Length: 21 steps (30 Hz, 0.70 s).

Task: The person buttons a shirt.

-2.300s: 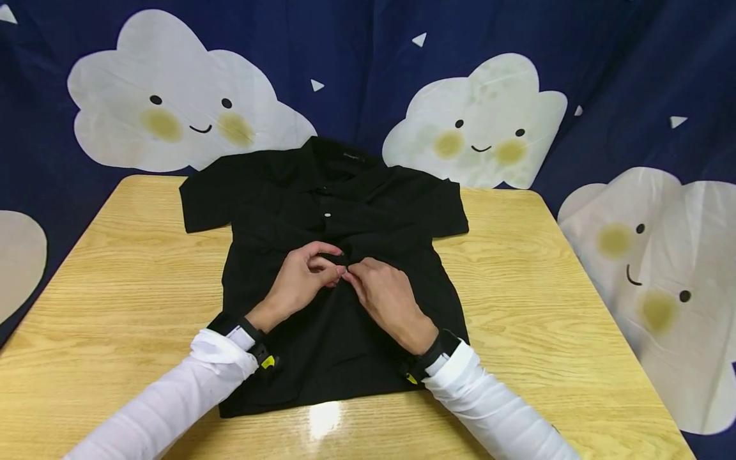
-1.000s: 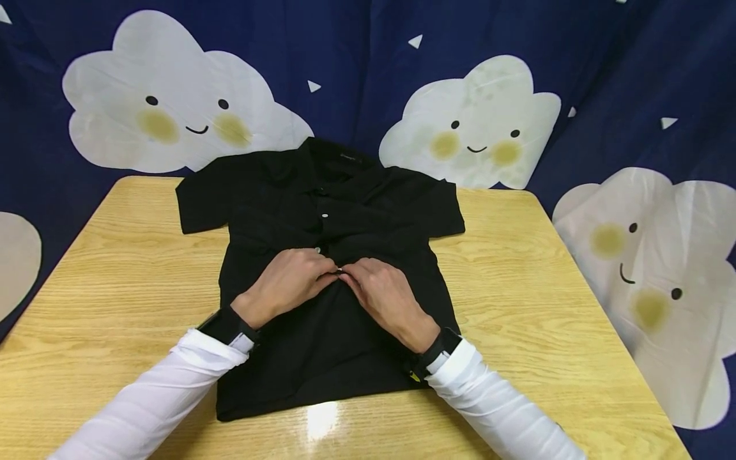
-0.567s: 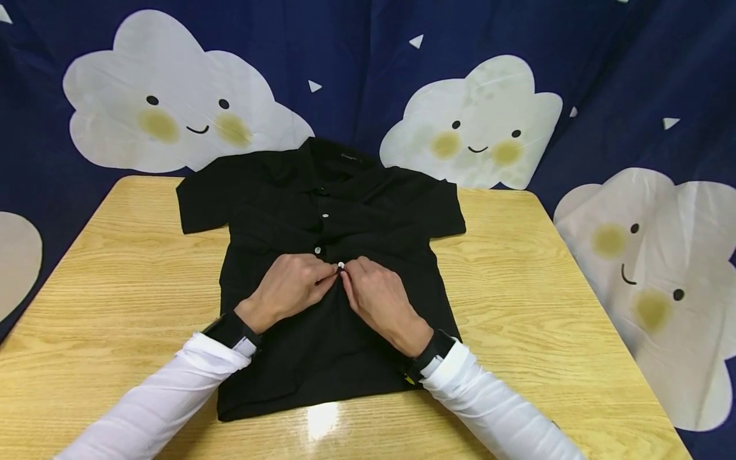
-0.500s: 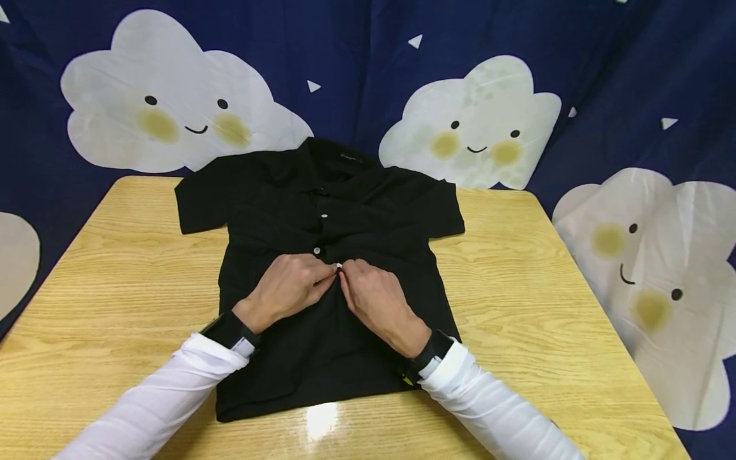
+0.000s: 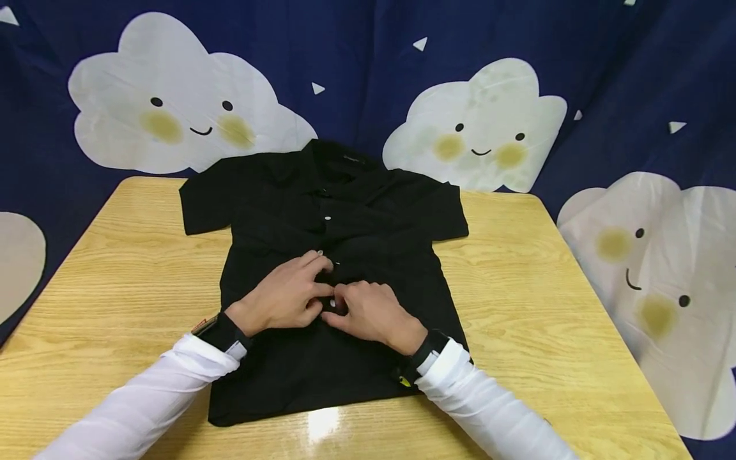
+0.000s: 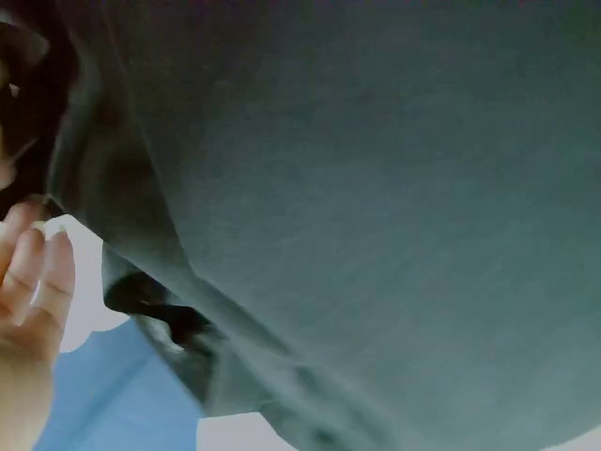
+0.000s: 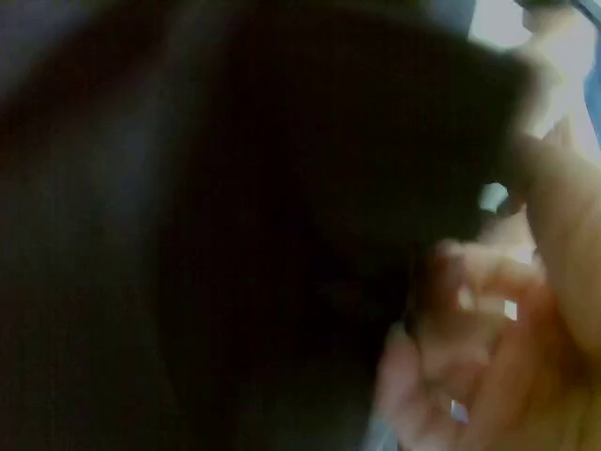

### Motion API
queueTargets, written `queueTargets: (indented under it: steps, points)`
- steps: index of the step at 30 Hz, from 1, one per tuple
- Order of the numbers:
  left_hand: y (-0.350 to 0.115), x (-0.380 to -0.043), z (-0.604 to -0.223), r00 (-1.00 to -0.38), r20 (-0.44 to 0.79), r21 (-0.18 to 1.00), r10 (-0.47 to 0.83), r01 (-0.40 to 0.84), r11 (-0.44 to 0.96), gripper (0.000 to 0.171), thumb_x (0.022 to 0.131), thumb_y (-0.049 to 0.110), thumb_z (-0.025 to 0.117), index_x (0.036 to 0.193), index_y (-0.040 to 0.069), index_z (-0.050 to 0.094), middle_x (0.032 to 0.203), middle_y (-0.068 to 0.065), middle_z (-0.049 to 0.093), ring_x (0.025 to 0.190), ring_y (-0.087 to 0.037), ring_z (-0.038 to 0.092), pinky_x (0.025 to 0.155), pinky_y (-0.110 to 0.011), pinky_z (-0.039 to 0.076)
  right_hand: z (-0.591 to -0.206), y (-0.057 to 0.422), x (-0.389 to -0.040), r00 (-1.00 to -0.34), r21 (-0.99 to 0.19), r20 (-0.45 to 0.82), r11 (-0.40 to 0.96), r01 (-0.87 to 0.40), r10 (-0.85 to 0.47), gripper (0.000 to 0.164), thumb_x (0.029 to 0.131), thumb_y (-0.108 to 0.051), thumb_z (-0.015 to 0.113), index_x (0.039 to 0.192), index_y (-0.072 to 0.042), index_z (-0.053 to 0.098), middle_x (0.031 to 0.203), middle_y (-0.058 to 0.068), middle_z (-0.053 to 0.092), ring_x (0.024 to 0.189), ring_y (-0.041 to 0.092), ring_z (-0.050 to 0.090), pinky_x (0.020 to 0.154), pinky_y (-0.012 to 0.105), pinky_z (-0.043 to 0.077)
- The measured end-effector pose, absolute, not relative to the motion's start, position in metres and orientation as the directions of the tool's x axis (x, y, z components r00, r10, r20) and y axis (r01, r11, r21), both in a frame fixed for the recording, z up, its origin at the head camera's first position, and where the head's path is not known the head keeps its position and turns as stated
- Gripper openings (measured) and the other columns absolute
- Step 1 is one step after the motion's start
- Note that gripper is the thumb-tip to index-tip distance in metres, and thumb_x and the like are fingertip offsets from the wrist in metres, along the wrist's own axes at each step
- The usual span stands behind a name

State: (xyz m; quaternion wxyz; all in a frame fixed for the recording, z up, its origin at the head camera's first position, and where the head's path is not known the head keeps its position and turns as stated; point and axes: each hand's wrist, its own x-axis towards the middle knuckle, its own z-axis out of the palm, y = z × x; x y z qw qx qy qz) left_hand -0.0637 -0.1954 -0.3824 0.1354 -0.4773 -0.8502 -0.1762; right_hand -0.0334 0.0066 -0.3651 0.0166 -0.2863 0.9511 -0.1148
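A black short-sleeved shirt (image 5: 276, 370) lies front up, collar away from me, with white buttons down its front. My left hand (image 5: 287, 294) rests on the left of the placket, its fingers spread and the index fingertip beside a lower button (image 5: 332, 303). Facing it, my right hand (image 5: 370, 313) is on the right side, fingers bent, with a gap between thumb and index around that button. The hands nearly meet there. In the left wrist view, dark cloth (image 6: 376, 188) fills most of the picture. Fingers (image 7: 470, 348) beside dark cloth are blurred in the right wrist view.
The shirt lies on a light wooden table (image 5: 517, 306). Behind the table hangs a dark blue curtain (image 5: 356, 57) printed with smiling white clouds. Higher on the placket, another white button (image 5: 328, 218) shows.
Both hands have moved down the placket from the button they were pinching to a lower one. Their fingers have spread apart, and the upper button now lies flat on the cloth.
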Motion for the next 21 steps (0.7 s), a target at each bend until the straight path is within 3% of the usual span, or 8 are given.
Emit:
queueTargets:
  steps: [3,5,7,10,13,17,21]
  points:
    - [-0.209,-0.064,-0.384,-0.672,0.405,0.316,0.620,0.739,0.595,0.037,0.081,0.023,0.064,0.116,0.012,0.064,0.116,-0.008,0.051,0.097,-0.023,0.049,0.076,-0.038,0.047,-0.357,0.023,-0.045,-0.850,-0.335,0.024,0.797,-0.503,-0.527,0.033,0.093,-0.050,0.055,0.074,-0.024,0.059,0.067,-0.009,0.051,0.059,0.007,0.049,0.050,0.025,0.042]
    - [-0.220,-0.065,-0.388,-0.782,0.328,0.354,0.530,0.622,0.699,0.056,0.083,0.042,0.065,0.129,0.012,0.055,0.127,-0.011,0.048,0.107,-0.028,0.049,0.081,-0.046,0.046,-0.352,0.037,-0.055,-0.871,-0.348,0.055,0.808,-0.475,-0.488,0.031,0.092,-0.049,0.058,0.085,-0.020,0.065,0.083,-0.005,0.058,0.075,0.012,0.053,0.062,0.028,0.046]
    - [-0.230,-0.066,-0.394,-0.855,0.192,0.316,0.481,0.518,0.795,0.079,0.079,0.063,0.062,0.139,0.013,0.047,0.138,-0.017,0.042,0.120,-0.036,0.044,0.089,-0.055,0.041,-0.352,0.049,-0.063,-0.891,-0.289,0.039,0.848,-0.443,-0.452,0.040,0.089,-0.051,0.062,0.106,-0.016,0.067,0.107,0.002,0.058,0.096,0.020,0.051,0.078,0.035,0.047]
    - [-0.241,-0.067,-0.401,-0.880,-0.013,0.220,0.475,0.461,0.860,0.100,0.072,0.079,0.056,0.147,0.016,0.037,0.148,-0.025,0.029,0.131,-0.045,0.031,0.097,-0.063,0.031,-0.360,0.058,-0.069,-0.909,-0.170,-0.105,0.907,-0.384,-0.404,0.073,0.083,-0.063,0.060,0.137,-0.016,0.051,0.140,0.011,0.041,0.122,0.032,0.038,0.098,0.050,0.036]
    - [-0.248,-0.073,-0.404,-0.862,-0.098,0.209,0.498,0.471,0.857,0.102,0.071,0.079,0.057,0.149,0.017,0.035,0.151,-0.027,0.023,0.136,-0.047,0.022,0.102,-0.064,0.024,-0.374,0.054,-0.070,-0.902,-0.115,-0.243,0.933,-0.340,-0.358,0.092,0.079,-0.077,0.049,0.150,-0.020,0.032,0.154,0.013,0.020,0.135,0.040,0.022,0.105,0.062,0.020]
    - [-0.255,-0.086,-0.401,-0.844,-0.123,0.238,0.523,0.486,0.841,0.101,0.071,0.077,0.060,0.149,0.018,0.034,0.153,-0.024,0.020,0.137,-0.045,0.018,0.101,-0.065,0.022,-0.385,0.043,-0.070,-0.908,-0.166,-0.291,0.951,-0.262,-0.301,0.094,0.078,-0.084,0.034,0.152,-0.026,0.027,0.158,0.009,0.012,0.140,0.040,0.013,0.105,0.066,0.013]
    - [-0.256,-0.097,-0.397,-0.851,-0.066,0.278,0.522,0.487,0.828,0.098,0.070,0.077,0.060,0.145,0.016,0.042,0.148,-0.021,0.031,0.133,-0.042,0.028,0.097,-0.065,0.028,-0.384,0.049,-0.075,-0.940,-0.250,-0.178,0.937,-0.243,-0.291,0.077,0.088,-0.075,0.026,0.144,-0.025,0.044,0.152,0.008,0.026,0.134,0.036,0.025,0.105,0.059,0.021]
